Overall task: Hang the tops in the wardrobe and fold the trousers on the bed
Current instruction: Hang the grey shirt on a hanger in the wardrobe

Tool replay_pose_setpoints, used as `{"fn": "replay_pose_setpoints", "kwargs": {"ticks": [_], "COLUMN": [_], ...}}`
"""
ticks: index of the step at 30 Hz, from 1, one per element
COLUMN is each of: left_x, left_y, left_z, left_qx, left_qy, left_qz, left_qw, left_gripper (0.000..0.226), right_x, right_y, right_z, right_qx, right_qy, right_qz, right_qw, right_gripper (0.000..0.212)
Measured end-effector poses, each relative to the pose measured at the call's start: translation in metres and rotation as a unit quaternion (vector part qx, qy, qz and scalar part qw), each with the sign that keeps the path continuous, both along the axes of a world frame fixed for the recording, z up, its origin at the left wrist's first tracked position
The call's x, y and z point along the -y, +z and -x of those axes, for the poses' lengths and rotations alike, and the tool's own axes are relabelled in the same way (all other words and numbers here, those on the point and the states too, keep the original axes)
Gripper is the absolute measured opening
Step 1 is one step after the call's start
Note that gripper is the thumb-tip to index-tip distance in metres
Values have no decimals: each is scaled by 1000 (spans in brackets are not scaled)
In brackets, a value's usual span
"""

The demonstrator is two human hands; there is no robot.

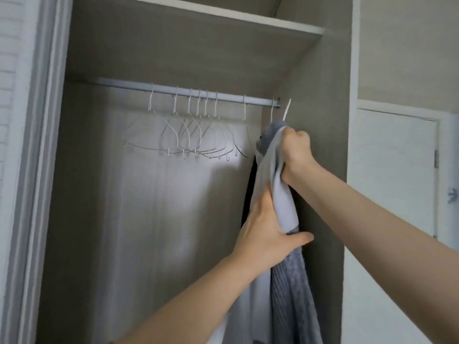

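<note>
Tops were in both of your hands at the right end of the wardrobe (320, 100), close against its right side wall. Your right hand (295, 150) was clenched around the upper part of a pale grey top (270, 175), bunching the cloth in the fist just under a white hanger hook (286, 109). That hook rose above the fabric near the right end of the rail (188, 93); I could not tell if it was already over the rail or only beside it. A darker grey collar (274, 127) showed at the top of the bundle, next to your knuckles. Your left hand (265, 232) grasped the same pale top lower down, with the thumb stretched to the right across the cloth and the fingers hidden behind it. Under this hand a grey cable-knit top (290, 289) hung down beside the pale one, touching it. A narrow dark garment (249, 192) was seen behind them, mostly covered.

Along the rail, to the left of the tops, several empty white wire hangers (193, 135) hung, most of them crowded together near the middle and one more apart at the left. A shelf (223, 18) crossed the wardrobe above the rail. At the right edge of the view a white door (395, 170) stood shut.
</note>
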State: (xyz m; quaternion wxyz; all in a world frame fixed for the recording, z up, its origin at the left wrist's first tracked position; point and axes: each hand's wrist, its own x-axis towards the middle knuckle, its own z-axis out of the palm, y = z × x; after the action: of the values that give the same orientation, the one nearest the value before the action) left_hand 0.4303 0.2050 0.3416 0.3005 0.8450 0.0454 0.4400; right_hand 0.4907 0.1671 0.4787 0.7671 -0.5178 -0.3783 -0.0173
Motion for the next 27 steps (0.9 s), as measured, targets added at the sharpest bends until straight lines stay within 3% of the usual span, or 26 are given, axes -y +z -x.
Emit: {"fn": "replay_pose_setpoints", "kwargs": {"ticks": [2, 6, 9, 14, 27], "left_x": [-18, -61, -93, -132, -200], "left_y": [4, 9, 14, 38, 80], "left_z": [-16, -41, -52, -78, -156], "left_qx": [-13, 11, 20, 44, -20], "left_qy": [54, 114, 124, 114, 49], "left_qz": [8, 38, 48, 18, -25], "left_qw": [998, 993, 991, 992, 998], "left_gripper": [103, 49, 28, 22, 34], "right_x": [-17, -48, -63, -100, -159], "right_y": [13, 31, 40, 67, 116], "right_z": [0, -21, -35, -73, -139], "right_qx": [4, 40, 56, 127, 187], "right_qy": [14, 33, -1, -132, -154], "right_qz": [-2, -58, -45, -8, 129], "right_qw": [1000, 997, 997, 983, 962], "right_gripper": [28, 22, 22, 37, 36]}}
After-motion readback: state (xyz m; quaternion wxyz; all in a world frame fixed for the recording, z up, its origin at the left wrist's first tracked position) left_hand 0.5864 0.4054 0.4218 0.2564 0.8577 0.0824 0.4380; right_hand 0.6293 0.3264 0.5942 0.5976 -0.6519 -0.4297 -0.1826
